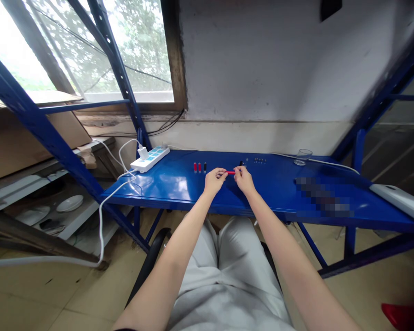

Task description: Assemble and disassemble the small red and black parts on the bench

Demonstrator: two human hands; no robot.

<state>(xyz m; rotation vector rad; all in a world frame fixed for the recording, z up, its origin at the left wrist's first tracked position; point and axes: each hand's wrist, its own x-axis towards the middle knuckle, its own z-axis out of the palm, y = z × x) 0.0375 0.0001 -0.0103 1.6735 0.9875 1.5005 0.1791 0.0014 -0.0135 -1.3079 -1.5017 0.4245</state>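
A slim red stick (231, 172) lies level between my two hands, above the blue table. My left hand (214, 181) pinches one end of it, and my right hand (244, 178) pinches the other. Both sets of fingers are closed and hide the ends. Left of my hands, a row of small tubes with pale ends holds two red tubes (197, 168) and a black tube (204, 168). Just beyond my right hand lies a small black piece (241, 162). Several tiny shiny parts (260, 161) are spread farther back; their kind is too small to make out.
On the blue table (172, 188) a white power strip (151, 158) with a cord sits at the left. A clear glass (302, 157) stands at the back right, beside a white cable. A blurred dark object (324, 197) lies at the right. Blue frame posts rise at both sides.
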